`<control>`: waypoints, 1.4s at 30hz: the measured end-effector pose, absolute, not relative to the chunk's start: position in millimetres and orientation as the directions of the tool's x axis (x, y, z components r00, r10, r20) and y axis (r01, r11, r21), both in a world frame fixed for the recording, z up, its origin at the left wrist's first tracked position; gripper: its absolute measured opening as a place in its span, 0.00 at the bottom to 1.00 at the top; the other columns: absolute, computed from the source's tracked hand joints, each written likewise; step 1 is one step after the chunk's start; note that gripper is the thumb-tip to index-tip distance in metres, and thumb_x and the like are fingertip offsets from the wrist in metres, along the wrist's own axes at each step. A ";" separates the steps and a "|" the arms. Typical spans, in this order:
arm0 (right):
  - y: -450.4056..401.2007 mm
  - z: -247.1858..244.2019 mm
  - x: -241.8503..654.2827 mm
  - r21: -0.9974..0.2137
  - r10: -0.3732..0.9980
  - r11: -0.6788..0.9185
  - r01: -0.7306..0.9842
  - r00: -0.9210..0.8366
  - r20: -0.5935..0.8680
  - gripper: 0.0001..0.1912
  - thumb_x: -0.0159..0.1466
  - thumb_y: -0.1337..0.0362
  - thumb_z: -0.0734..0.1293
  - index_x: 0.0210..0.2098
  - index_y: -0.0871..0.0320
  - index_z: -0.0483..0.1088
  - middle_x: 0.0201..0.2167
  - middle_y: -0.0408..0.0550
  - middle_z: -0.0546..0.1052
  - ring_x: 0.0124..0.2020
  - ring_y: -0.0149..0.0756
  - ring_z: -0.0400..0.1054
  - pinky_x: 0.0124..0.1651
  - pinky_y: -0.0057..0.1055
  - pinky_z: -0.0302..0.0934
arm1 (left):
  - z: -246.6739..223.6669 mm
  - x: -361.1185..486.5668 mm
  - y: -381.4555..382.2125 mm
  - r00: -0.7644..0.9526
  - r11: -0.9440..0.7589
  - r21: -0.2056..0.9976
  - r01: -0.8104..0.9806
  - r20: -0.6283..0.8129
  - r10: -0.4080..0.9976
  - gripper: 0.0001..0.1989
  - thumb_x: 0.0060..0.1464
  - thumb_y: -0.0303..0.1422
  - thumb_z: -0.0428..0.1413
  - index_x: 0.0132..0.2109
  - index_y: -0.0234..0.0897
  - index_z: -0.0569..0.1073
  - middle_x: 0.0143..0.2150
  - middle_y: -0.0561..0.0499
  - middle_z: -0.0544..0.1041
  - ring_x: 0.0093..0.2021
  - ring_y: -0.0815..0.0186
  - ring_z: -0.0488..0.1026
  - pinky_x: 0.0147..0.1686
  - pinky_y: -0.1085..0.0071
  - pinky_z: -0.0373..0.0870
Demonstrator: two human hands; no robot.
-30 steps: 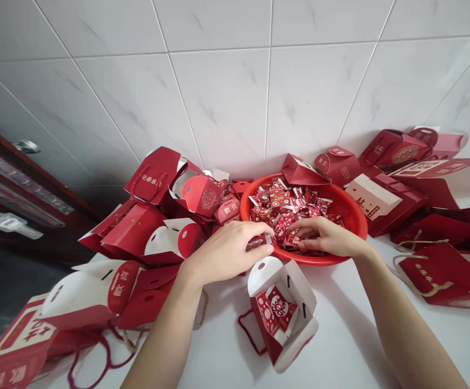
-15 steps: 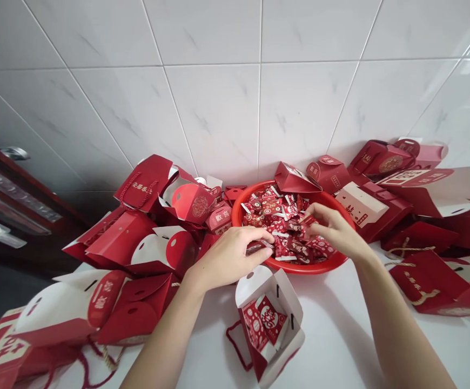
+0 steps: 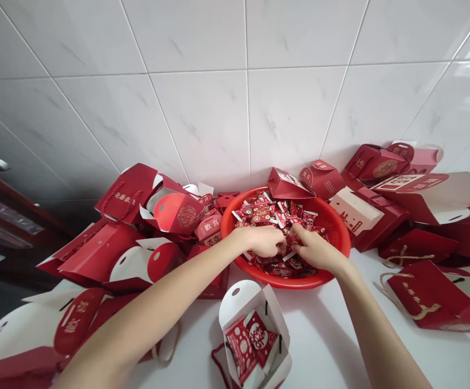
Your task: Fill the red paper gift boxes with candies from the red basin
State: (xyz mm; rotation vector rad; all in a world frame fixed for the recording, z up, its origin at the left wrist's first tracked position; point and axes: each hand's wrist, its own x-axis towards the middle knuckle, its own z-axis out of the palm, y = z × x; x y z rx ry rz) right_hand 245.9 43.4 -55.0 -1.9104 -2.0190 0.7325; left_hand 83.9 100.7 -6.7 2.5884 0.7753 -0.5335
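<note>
A red plastic basin [image 3: 345,227] holds many small red-wrapped candies [image 3: 261,215]. Both hands reach into it and almost meet near its middle. My left hand [image 3: 264,241] has its fingers curled down among the candies, closed, and what they grip is hidden. From the other side, my right hand [image 3: 315,249] bends its fingers and thumb into the same pile; its fingertips are partly covered and I cannot make out what is in them. In front of the basin stands an open red-and-white gift box [image 3: 277,313] with red packets [image 3: 255,337] inside.
Red gift boxes [image 3: 113,243] crowd the left side. More boxes [image 3: 425,292], some with rope handles, stand at the right. One small box [image 3: 289,183] rests on the basin's back rim. A tiled wall [image 3: 202,124] rises behind the white table [image 3: 324,335].
My left hand has moved from the basin's near rim into the candies. My right hand has gone lower and closer to it; the packet it held is now out of sight. The view has shifted slightly.
</note>
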 end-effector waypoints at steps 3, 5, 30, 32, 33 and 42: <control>46.4 -59.0 245.1 -0.535 0.999 -0.014 0.845 -0.012 -0.045 0.08 0.66 0.72 0.57 0.41 0.56 0.63 0.39 0.54 0.78 0.41 0.44 0.72 0.41 0.31 0.56 | -13.2 85.2 116.8 0.806 -0.790 0.241 0.564 -0.372 0.461 0.17 0.60 0.23 0.49 0.48 0.38 0.79 0.49 0.46 0.83 0.45 0.62 0.78 0.43 0.72 0.70; 45.8 -58.9 243.5 -0.543 0.999 -0.014 0.840 0.030 0.022 0.08 0.67 0.70 0.55 0.41 0.55 0.63 0.38 0.54 0.78 0.41 0.46 0.72 0.41 0.32 0.56 | -14.4 83.5 127.8 0.814 -0.795 0.229 0.562 -0.321 0.483 0.19 0.62 0.22 0.47 0.53 0.37 0.78 0.55 0.45 0.81 0.51 0.61 0.77 0.49 0.71 0.69; 41.1 -49.5 233.2 -0.335 0.951 0.219 0.917 -0.277 -0.136 0.17 0.64 0.71 0.58 0.32 0.55 0.79 0.35 0.48 0.82 0.42 0.40 0.73 0.47 0.32 0.58 | 1.2 93.0 135.7 0.710 -0.830 0.070 0.553 -0.561 0.425 0.15 0.50 0.22 0.56 0.38 0.40 0.86 0.42 0.47 0.86 0.40 0.60 0.79 0.40 0.71 0.72; 41.2 -47.9 231.7 -0.281 0.971 0.156 0.947 -0.199 -0.132 0.18 0.65 0.69 0.58 0.36 0.55 0.80 0.39 0.51 0.82 0.49 0.45 0.72 0.54 0.37 0.55 | 5.1 85.8 135.8 0.700 -0.836 0.058 0.545 -0.581 0.416 0.14 0.49 0.21 0.55 0.34 0.38 0.86 0.39 0.46 0.86 0.38 0.60 0.79 0.36 0.72 0.71; 41.1 -47.1 231.2 -0.255 0.979 0.122 0.959 -0.159 -0.131 0.18 0.66 0.69 0.58 0.38 0.56 0.81 0.40 0.53 0.83 0.51 0.47 0.71 0.56 0.40 0.54 | 6.4 82.2 136.0 0.699 -0.838 0.058 0.542 -0.585 0.412 0.15 0.50 0.21 0.55 0.33 0.38 0.86 0.38 0.46 0.86 0.37 0.60 0.79 0.34 0.72 0.71; 39.9 -43.6 225.6 -0.154 0.992 -0.066 0.986 0.048 -0.120 0.19 0.67 0.68 0.57 0.46 0.60 0.80 0.48 0.61 0.81 0.57 0.54 0.68 0.56 0.45 0.53 | -10.3 80.5 135.6 0.772 -0.870 0.005 0.493 -0.464 0.435 0.20 0.53 0.19 0.52 0.46 0.41 0.83 0.46 0.47 0.85 0.43 0.61 0.80 0.38 0.71 0.70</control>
